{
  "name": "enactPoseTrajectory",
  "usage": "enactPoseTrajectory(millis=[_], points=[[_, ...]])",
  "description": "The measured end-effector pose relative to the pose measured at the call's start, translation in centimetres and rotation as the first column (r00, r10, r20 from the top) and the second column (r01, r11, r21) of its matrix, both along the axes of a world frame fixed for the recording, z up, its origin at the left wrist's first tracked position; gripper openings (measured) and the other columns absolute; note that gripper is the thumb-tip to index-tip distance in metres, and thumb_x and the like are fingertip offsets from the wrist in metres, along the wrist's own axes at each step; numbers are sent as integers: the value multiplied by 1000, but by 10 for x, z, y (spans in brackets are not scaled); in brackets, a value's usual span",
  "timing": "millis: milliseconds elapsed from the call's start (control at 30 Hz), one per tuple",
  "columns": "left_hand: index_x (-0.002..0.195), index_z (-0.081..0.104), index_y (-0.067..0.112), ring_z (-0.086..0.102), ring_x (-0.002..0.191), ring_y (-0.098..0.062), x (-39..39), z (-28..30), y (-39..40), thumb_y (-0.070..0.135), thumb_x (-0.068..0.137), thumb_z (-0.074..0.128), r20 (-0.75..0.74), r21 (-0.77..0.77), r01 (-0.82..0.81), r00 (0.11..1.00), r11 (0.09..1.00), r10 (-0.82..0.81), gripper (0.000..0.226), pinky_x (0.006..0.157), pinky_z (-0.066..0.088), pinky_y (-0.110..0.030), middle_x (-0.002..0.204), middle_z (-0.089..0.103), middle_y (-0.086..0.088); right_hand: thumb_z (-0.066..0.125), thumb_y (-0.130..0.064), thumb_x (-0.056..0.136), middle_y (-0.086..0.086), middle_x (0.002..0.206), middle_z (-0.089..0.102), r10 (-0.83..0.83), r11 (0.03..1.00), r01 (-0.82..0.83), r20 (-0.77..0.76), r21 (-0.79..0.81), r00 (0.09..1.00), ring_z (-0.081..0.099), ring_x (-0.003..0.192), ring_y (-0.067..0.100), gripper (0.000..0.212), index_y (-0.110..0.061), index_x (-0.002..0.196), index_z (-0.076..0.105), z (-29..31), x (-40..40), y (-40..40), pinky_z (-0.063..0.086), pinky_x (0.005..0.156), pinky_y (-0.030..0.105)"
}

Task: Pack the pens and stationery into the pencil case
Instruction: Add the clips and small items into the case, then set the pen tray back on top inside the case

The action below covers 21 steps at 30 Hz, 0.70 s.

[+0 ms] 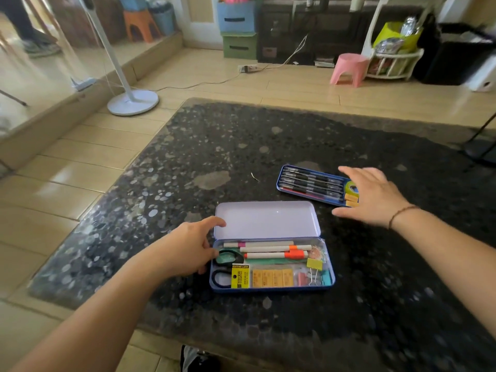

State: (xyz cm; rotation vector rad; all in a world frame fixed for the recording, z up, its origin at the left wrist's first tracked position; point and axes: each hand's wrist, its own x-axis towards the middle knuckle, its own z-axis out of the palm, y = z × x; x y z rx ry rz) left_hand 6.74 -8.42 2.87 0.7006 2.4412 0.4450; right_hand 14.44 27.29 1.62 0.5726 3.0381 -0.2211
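Observation:
A blue tin pencil case [330, 267] lies open on the dark speckled table [241, 146], its pale lid [267, 220] tipped back. Inside lie white markers [273, 248], black-handled scissors [221, 276], a yellow eraser [240, 276], orange erasers [272, 277] and binder clips [314, 273]. My left hand [189, 248] rests against the case's left end, fingers apart. Farther right a blue inner tray [280, 178] holds several dark pens [311, 183], a tape roll [351, 187] and small orange erasers [351, 200]. My right hand [373, 196] hovers spread over the tray's right end, holding nothing.
A small scrap [254, 176] lies on the table behind the case. On the tiled floor beyond stand a white fan base [132, 102], a pink stool [349, 68], a power strip with cable [248, 68] and a white rack [394, 63].

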Motion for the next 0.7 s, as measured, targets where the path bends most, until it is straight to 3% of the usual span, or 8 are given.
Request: enactPoseTrajectory(millis=[100,167,267,400,533,700], points=[[132,39,36,68,58,-5,-2,1,1,14,90,58,53,34,-35,998,999,34,51,61,55,-22,72,73,2,73,-71,51,1,154,21,8,996,4,147,-84,989,7,143,25,120,-39,145,5,-15,-30,17,17,113,53],[130,43,36,68,56,-7,-3,0,3,11,87,62,53,43,-56,997,998,54,53,60,57,-24,73,72,1,72,-75,42,4,152,28,1,986,21,131,-167,991,18,141,26,127,-42,144,4,-24,-35,25,21,112,53],[126,47,35,69,55,-10,-6,0,7,9,86,65,68,49,-90,994,995,86,51,53,54,-20,73,72,0,78,-62,52,-3,142,46,9,972,-3,26,-235,1000,35,132,24,119,-38,145,9,-26,-32,31,26,110,51],[119,52,37,69,56,-12,-5,3,14,12,89,62,99,67,-140,986,988,133,41,56,56,-23,75,73,-1,85,-47,56,-2,136,50,-2,942,-26,-84,-335,996,43,126,23,118,-41,143,6,-27,-19,35,29,109,49],[127,54,40,66,73,-14,-7,3,17,27,90,59,-247,63,-176,951,982,186,40,70,55,-28,90,70,4,87,-37,57,2,134,52,-38,921,-34,-175,-388,984,49,120,24,116,-42,142,9,-19,-1,39,32,105,40],[141,39,36,46,119,-2,1,19,18,40,85,67,-385,385,-10,907,923,171,63,101,38,-27,129,49,18,87,-40,55,0,134,52,47,940,-98,-162,-326,986,50,116,20,116,-43,141,9,15,23,29,36,102,40]])
